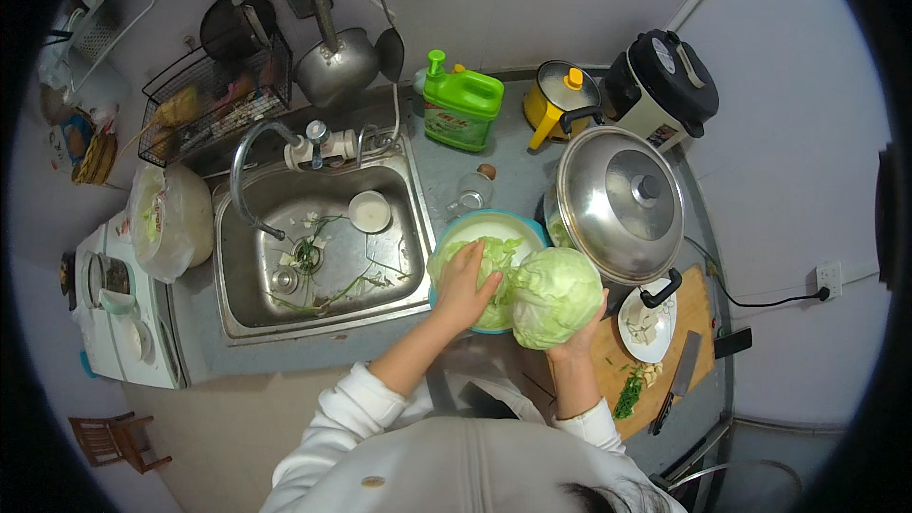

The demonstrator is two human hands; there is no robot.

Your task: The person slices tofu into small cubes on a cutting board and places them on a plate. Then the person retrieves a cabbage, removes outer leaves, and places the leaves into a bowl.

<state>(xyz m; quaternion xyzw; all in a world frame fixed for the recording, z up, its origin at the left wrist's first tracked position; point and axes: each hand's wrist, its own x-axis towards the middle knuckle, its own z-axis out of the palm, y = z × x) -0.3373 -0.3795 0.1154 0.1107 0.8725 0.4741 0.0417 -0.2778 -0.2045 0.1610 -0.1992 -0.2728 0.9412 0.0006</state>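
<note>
A round head of green cabbage (557, 298) rests in my right hand (578, 339), which supports it from below and from the right. My left hand (463, 286) lies on pale green leaves (499, 256) beside the cabbage; part of its grip is hidden. Under the leaves stands a bowl with a blue rim (507, 215) and a whitish inside. Right of the cabbage is a cutting board (702, 356) with a plate of white pieces (647, 331), chopped green herbs (628, 395), garlic cloves (650, 373) and a cleaver (685, 363).
The steel sink (246, 299) at left holds green scraps and a small white bowl (370, 211). A large lidded pot (620, 206) stands close right of the blue-rimmed bowl. Behind are a glass (474, 191), a green detergent jug (462, 110), a yellow pot (563, 100) and an electric cooker (659, 89).
</note>
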